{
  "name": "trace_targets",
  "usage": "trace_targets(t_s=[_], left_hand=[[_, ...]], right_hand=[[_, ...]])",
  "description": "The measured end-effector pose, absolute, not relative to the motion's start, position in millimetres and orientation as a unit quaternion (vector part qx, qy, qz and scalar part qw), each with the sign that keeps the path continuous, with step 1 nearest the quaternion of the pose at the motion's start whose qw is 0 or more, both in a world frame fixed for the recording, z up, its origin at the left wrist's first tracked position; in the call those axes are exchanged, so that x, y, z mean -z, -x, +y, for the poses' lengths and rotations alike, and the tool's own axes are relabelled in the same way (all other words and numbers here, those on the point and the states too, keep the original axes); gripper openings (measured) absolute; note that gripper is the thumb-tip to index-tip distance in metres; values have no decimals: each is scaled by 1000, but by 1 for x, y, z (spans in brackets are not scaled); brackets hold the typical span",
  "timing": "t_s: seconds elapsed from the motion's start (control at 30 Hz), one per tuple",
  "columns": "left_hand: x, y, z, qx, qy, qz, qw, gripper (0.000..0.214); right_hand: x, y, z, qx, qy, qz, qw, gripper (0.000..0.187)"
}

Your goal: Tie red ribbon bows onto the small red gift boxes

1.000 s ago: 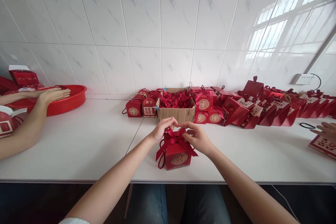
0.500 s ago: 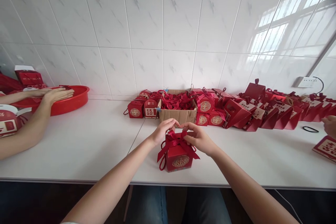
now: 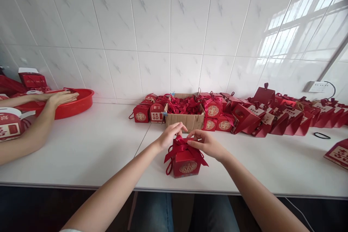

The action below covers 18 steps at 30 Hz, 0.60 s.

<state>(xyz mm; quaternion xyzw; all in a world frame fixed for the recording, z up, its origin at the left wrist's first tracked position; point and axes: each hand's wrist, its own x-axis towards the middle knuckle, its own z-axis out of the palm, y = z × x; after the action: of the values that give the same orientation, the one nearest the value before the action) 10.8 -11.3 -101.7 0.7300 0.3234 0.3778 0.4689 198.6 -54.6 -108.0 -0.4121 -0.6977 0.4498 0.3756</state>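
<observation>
A small red gift box [image 3: 187, 168] with a gold round emblem stands upright near the table's front edge. Tied over its top is a red satin ribbon bow [image 3: 181, 147], its tails hanging down both sides. A twisted red cord [image 3: 169, 168] loops at the box's left side. My left hand [image 3: 172, 135] is closed at the back left of the bow, fingers curled over and their tips partly hidden. From the right, my right hand [image 3: 207, 144] pinches the bow's right loop between thumb and fingers.
Behind the gift box is a cardboard carton [image 3: 185, 120] of red ribbons, flanked by finished boxes [image 3: 141, 114] and rows of folded red boxes [image 3: 268, 117]. Another person's hands [image 3: 63, 98] work over a red basin [image 3: 88, 103] at left. A black ring [image 3: 322, 135] lies right.
My fingers have shifted slightly at the bow, the right hand's coming down closer on its loop. Another person's hand at the right edge has left the view.
</observation>
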Motion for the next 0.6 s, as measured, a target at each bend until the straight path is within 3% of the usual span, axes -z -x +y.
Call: trace_targets(t_s=[0.17,0.47,0.6], left_hand=[[102,-8,-10,-372,-733,331,463,46],[107,-5,-9,-348,-721,336,496,31],[111,-6,-5,-337,-731,321,499,38]], right_hand=[[116,-187,-51,-303,460,-752,361,22],[118,-185,-49,-294,470,-757,346,22],[118,-187,-47,-291,455,-773,333,19]])
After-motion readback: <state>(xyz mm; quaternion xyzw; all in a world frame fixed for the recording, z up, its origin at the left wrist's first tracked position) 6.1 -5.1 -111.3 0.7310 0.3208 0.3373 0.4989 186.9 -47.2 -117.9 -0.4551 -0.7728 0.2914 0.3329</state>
